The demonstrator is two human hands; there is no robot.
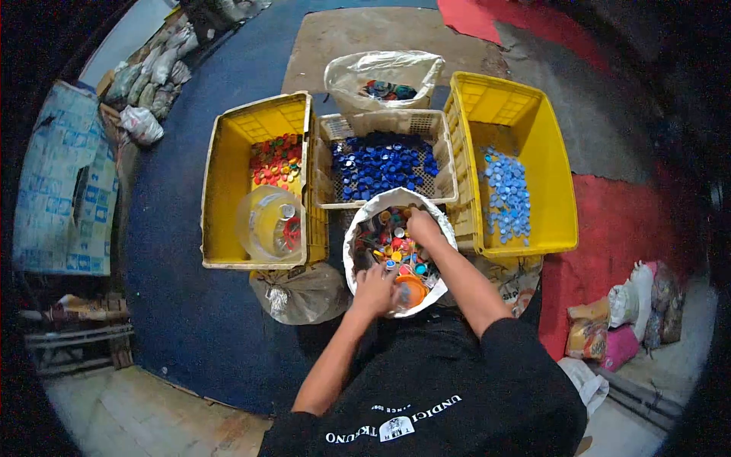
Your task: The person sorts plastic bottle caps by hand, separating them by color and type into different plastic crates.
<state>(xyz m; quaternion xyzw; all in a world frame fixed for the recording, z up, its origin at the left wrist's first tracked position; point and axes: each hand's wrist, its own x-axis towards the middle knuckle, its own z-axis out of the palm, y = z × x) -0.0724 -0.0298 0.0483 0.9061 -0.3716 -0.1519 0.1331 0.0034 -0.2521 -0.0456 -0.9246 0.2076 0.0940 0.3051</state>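
Observation:
A white sack [351, 263] with its rim rolled open stands right in front of me, filled with mixed bottle caps [399, 247] in red, yellow, white, blue and other colours. My left hand [375, 291] is at the sack's near left side, fingers apart over the caps. Beside it lies a round orange lid or cup [411, 291], partly blurred. My right hand [423, 228] reaches into the far right part of the sack, its fingertips hidden or too small to make out among the caps.
Beyond the sack, a white crate [327, 164] holds dark blue caps. A yellow crate [217, 190] at left contains red caps and a clear round container [263, 221]. Another yellow crate [552, 190] at right holds light blue caps. Behind is a translucent bag [343, 80].

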